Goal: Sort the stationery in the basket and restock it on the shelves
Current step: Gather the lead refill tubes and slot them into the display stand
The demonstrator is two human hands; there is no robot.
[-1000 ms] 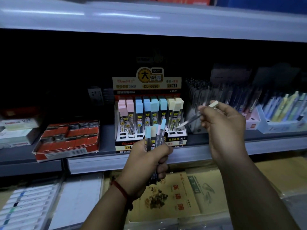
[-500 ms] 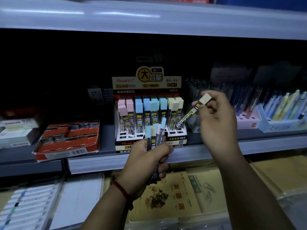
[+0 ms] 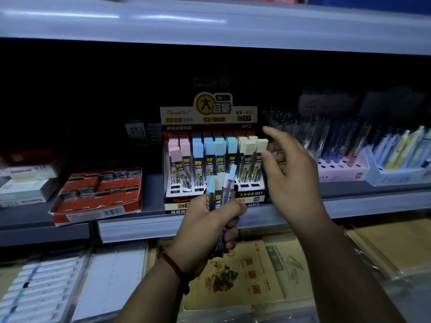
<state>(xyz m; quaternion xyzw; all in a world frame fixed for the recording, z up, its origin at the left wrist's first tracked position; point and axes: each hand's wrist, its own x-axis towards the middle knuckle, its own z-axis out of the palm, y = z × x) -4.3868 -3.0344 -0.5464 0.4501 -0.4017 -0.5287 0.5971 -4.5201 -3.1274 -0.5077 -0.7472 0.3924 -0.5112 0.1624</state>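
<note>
At the shelf (image 3: 130, 227), left grip (image 3: 210, 220) holds four tubes (image 3: 220, 190).

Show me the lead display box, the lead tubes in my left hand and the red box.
lead display box (image 3: 210, 116): head view, on its header card.
lead tubes (image 3: 211, 184): head view, on the leftmost blue cap.
red box (image 3: 93, 214): head view, on its front wall.

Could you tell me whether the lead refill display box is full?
Not full: the lead refill display box shows empty slots in its front row.
</note>
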